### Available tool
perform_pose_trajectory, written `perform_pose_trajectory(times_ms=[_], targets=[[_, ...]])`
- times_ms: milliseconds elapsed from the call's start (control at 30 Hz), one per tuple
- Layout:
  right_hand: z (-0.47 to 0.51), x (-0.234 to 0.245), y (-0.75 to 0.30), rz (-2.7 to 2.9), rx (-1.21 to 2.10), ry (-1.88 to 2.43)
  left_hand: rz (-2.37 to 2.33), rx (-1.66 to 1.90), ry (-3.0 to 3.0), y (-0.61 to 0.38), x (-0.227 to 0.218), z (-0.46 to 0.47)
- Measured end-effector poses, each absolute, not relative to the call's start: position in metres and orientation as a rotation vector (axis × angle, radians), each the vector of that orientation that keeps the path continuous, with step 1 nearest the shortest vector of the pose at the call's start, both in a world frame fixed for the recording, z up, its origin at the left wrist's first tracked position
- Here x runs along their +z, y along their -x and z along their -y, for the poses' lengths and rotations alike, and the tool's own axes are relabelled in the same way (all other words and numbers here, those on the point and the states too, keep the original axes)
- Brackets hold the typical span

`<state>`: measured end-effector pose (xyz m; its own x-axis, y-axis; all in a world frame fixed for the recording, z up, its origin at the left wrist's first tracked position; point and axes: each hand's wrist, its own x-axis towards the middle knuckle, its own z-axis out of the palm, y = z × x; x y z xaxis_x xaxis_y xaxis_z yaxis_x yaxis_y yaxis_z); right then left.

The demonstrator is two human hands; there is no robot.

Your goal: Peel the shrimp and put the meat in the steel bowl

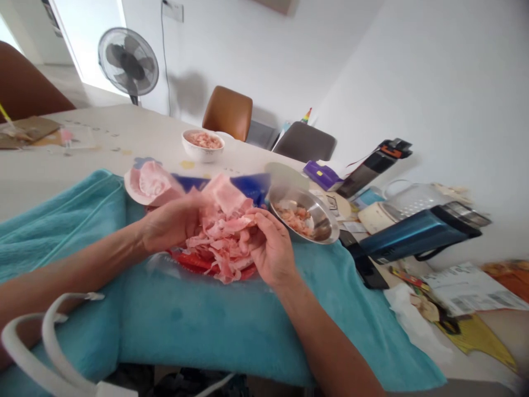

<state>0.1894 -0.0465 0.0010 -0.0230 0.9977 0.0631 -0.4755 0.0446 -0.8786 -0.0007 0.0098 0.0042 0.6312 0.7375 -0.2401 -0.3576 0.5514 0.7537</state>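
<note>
My right hand [270,242] pinches a thin pale-pink piece [239,223] between thumb and fingertips. Opposite it, my left hand [176,220] is closed around the left side of the same loose bunch of pink pieces; its fingertips are blurred and partly hidden. More crumpled pink strips [225,259] hang and lie beneath, over a red plastic sheet or bag [192,262]. What the pink material is, I cannot tell. Behind my left hand sits a larger, curved pink piece [152,184]. Something blue [254,187] shows behind the bunch.
A metal bowl [326,229] with pinkish bits stands to the right, and a white bowl [202,151] of similar bits farther back. A teal towel [206,325] covers the near table. Along the right lie a blue bottle [417,234], a dark phone [366,264] and a black bottle [367,173].
</note>
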Motion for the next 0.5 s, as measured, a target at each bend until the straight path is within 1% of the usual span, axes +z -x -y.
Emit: perform_pose_trajectory(times_ms=[167, 367, 500], targets=[[0.0457, -0.0029, -0.1848, 0.961, 1.357, 0.806, -0.691, 0.706, -0.923, -0.0053, 0.0052, -0.0038], [0.0476, -0.0030, -0.1798, 1.039, 1.377, 0.854, -0.680, 0.698, -1.212, -0.0062, 0.0040, 0.0017], [0.0478, -0.0028, -0.1789, 1.035, 1.396, 0.894, -0.750, 0.641, -1.232, -0.0071, -0.0019, 0.0012]])
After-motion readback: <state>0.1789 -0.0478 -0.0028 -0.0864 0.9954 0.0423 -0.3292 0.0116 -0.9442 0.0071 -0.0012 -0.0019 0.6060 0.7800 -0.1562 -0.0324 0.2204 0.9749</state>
